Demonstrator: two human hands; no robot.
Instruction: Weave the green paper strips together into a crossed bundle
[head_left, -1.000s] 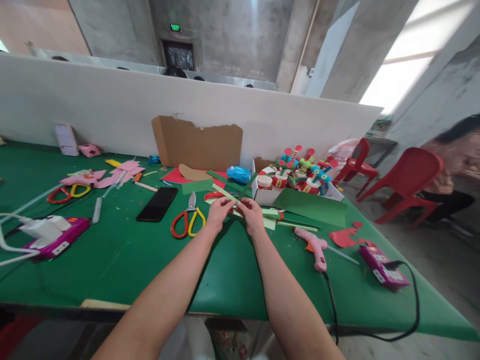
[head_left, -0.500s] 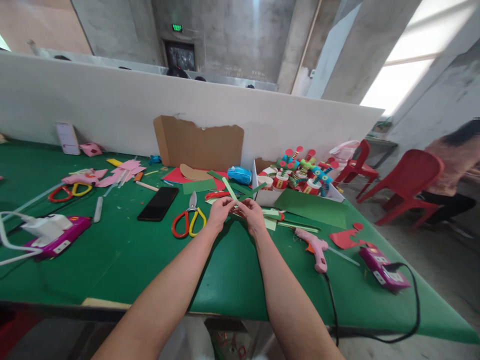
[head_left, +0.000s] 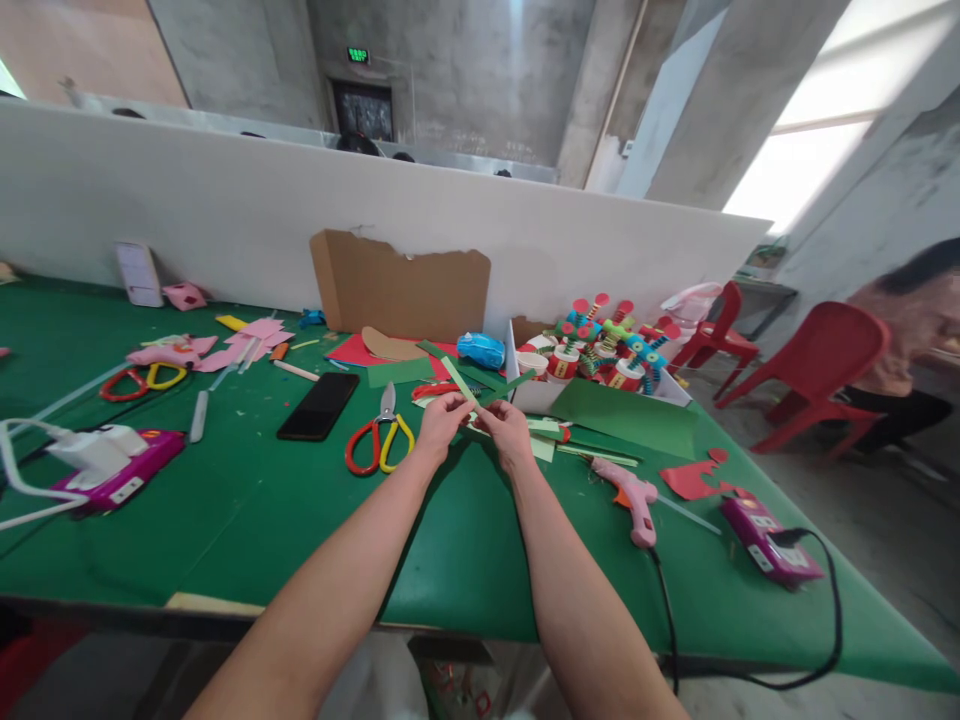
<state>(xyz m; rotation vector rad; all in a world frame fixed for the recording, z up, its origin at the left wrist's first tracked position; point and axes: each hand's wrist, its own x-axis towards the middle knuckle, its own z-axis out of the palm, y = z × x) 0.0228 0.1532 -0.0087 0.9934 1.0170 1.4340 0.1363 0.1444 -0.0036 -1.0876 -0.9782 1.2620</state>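
My left hand point(head_left: 442, 425) and my right hand point(head_left: 506, 428) are close together over the green table, fingers pinched. Between them two paper strips cross: a light green strip point(head_left: 458, 378) slants up to the left, and a darker green strip point(head_left: 517, 384) slants up to the right. Both hands grip the strips near the crossing, where the fingertips partly hide the paper. Left of my left hand lie scissors point(head_left: 381, 435) with one red and one yellow handle. Behind my hands are a blue wrapped bundle point(head_left: 481, 349) and green paper pieces point(head_left: 400, 373).
A black phone point(head_left: 318, 406) lies to the left. On the right are a pink glue gun point(head_left: 634, 497), a purple power strip point(head_left: 770, 541) and a white box point(head_left: 526, 396) of colourful spring figures. Behind stands a white partition point(head_left: 570, 240). A person point(head_left: 904, 320) sits at far right.
The hands and crossed strips hold almost the same pose. The whole view has shifted very slightly; nothing has been let go or picked up.
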